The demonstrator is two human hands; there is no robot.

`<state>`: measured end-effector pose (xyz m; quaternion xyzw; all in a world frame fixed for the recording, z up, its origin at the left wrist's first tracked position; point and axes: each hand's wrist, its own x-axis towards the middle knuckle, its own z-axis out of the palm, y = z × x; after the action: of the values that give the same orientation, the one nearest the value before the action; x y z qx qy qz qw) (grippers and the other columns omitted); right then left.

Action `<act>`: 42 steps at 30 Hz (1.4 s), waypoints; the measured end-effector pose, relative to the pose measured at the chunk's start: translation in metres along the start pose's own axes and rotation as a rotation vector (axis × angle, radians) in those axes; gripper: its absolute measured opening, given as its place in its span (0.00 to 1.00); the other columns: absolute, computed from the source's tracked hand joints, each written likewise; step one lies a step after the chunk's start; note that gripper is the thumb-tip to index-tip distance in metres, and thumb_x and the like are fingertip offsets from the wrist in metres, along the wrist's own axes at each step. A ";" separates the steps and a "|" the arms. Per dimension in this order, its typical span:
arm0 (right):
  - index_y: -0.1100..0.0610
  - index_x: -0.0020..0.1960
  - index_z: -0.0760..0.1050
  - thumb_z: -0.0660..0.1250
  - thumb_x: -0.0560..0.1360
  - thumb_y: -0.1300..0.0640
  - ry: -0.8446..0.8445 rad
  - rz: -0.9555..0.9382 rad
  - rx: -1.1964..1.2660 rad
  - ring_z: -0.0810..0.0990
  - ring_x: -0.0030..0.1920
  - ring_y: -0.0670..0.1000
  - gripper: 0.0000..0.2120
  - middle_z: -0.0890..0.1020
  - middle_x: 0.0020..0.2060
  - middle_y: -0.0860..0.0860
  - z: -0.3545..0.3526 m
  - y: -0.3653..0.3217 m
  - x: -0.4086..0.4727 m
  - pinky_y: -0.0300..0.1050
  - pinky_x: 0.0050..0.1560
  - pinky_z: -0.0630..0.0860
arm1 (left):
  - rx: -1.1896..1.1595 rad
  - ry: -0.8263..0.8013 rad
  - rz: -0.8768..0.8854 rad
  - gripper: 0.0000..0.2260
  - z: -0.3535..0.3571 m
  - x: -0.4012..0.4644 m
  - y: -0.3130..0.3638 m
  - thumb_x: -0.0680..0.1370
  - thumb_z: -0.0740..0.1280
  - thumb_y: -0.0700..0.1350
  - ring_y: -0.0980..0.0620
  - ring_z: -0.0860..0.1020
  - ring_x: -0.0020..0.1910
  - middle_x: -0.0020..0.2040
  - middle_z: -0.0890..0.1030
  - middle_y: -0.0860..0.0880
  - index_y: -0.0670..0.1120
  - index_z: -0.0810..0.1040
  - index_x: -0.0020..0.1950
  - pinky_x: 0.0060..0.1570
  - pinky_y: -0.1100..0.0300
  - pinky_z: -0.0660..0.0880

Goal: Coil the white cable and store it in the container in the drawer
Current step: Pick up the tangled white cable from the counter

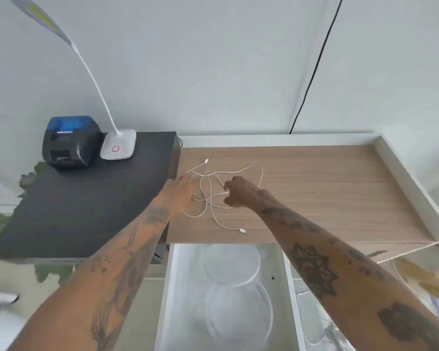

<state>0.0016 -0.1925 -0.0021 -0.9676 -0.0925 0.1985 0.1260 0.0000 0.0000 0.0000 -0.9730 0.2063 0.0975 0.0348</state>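
The white cable (214, 191) sprawls in loose loops on the wooden top, just behind the open drawer (174, 287), whose clear container (238, 315) sits uncovered, likely ready for it. The left hand (185, 195) lies flat, fingers spread, seemingly pinning strands. The right hand (238, 191) is curled, pinching a strand at its fingertips, both forearms stretched forward over the drawer.
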 end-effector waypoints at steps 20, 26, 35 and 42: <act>0.56 0.56 0.81 0.66 0.78 0.57 -0.086 -0.078 0.154 0.78 0.61 0.60 0.09 0.79 0.58 0.56 0.077 0.023 0.035 0.50 0.58 0.75 | -0.065 0.049 0.076 0.15 0.050 0.057 0.009 0.80 0.67 0.42 0.41 0.71 0.67 0.67 0.73 0.42 0.49 0.80 0.68 0.64 0.48 0.68; 0.55 0.58 0.82 0.61 0.81 0.56 -0.056 -0.019 0.202 0.79 0.61 0.59 0.13 0.83 0.58 0.57 0.043 0.037 0.008 0.51 0.60 0.77 | -0.111 0.272 0.076 0.10 0.018 0.031 0.011 0.77 0.73 0.42 0.36 0.77 0.57 0.63 0.76 0.37 0.47 0.86 0.58 0.50 0.44 0.75; 0.57 0.53 0.86 0.64 0.78 0.62 0.192 -0.025 0.409 0.79 0.36 0.29 0.11 0.89 0.48 0.50 -0.038 0.018 -0.084 0.20 0.35 0.68 | -0.266 0.564 0.129 0.06 -0.065 -0.035 0.023 0.78 0.72 0.42 0.39 0.78 0.58 0.61 0.79 0.40 0.44 0.87 0.52 0.48 0.44 0.80; 0.61 0.47 0.85 0.66 0.78 0.64 0.352 -0.146 0.745 0.81 0.41 0.46 0.08 0.87 0.40 0.52 -0.107 -0.017 -0.176 0.41 0.49 0.77 | -0.469 0.714 0.147 0.08 -0.144 -0.094 0.030 0.82 0.66 0.42 0.44 0.76 0.58 0.55 0.82 0.46 0.42 0.85 0.52 0.53 0.52 0.75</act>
<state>-0.1164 -0.2391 0.1613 -0.8658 -0.0595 0.0404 0.4952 -0.0710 -0.0063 0.1594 -0.9099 0.2465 -0.1990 -0.2677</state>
